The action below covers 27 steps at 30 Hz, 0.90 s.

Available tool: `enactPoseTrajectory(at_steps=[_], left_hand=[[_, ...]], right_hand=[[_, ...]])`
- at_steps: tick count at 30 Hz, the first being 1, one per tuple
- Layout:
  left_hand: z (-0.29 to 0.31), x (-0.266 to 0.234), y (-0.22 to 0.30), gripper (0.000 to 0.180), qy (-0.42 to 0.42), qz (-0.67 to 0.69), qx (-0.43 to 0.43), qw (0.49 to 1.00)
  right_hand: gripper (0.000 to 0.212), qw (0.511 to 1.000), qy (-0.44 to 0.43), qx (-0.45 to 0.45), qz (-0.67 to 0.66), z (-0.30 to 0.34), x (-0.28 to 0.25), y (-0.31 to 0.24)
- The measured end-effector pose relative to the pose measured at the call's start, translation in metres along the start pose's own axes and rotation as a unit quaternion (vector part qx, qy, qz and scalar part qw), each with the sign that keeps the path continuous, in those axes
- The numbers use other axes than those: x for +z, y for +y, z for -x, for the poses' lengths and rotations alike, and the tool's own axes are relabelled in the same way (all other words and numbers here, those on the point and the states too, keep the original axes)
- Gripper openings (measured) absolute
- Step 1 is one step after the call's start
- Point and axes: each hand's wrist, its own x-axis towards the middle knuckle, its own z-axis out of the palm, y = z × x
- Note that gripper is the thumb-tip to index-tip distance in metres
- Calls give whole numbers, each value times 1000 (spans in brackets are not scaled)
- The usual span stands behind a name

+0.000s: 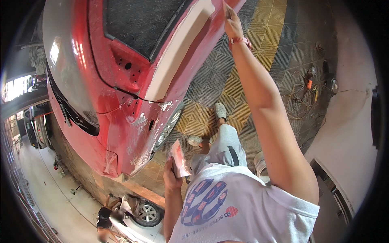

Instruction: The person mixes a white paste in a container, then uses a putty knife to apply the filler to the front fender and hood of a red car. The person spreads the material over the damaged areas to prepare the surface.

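Observation:
In my left hand [172, 177], low by my waist, is a flat mixing board [178, 158] smeared with pale pink and red paste. The fingers close around its edge. My right arm stretches far forward, and my right hand [233, 26] grips a thin, flat, brownish spreader [227, 9], partly hidden by the fingers and cut off by the picture's top. It is close beside the red car [139, 117]. A long band of pale filler [178, 52] runs along the car's side below the window. Scuffed, bare patches mark the fender.
Patterned floor tiles [202, 81] lie beside the car. Coiled cords [300, 97] and a tool with an orange part [309, 84] are near the right wall [348, 121]. A bucket [260, 164] stands behind my right arm. Another person [106, 214] is by a white car [137, 233].

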Motion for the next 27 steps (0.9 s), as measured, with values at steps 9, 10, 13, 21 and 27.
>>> enactPoseTrajectory(at_steps=[9,10,13,21,27], left_hand=[[-4,0,6,53,31,-7,-19,999],[-7,7,10,53,30,-18,-19,999],[-14,18,19,53,48,-59,-20,997],[-23,6,25,47,59,-28,-9,998],[-19,-21,27,46,79,-8,-13,997]], right_hand=[[67,990,85,-41,108,-22,21,9],[69,988,74,-52,128,-7,24,3],[73,976,55,-87,190,35,39,-9],[82,962,32,-134,236,183,105,-9],[88,973,-31,-73,215,281,145,-16]])
